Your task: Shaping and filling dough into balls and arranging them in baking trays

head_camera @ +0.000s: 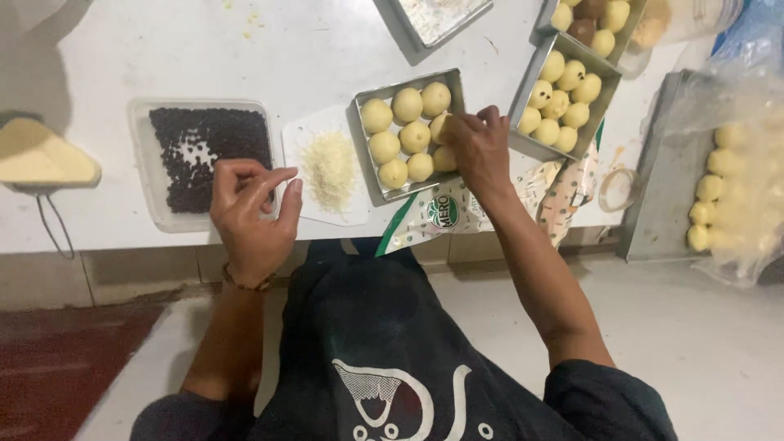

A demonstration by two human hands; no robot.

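Two hands work at the counter. The right hand (478,147) rests fingertips on a dough ball (441,128) at the square tin's (364,151) right edge; pressing gently would keep the ball round. The left hand (251,208) hovers beside the tray of dark chips (200,151), fingers curled, thumb and forefinger pinched together, contents unclear.

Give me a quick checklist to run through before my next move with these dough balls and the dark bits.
1. Left hand at the tray of dark bits: ok.
2. Bit pinched in left fingertips: cannot tell.
3. Right hand on a dough ball in the near metal tin: ok.
4. Near tin's balls topped: not ok, all plain.
5. Grated cheese within reach: ok.
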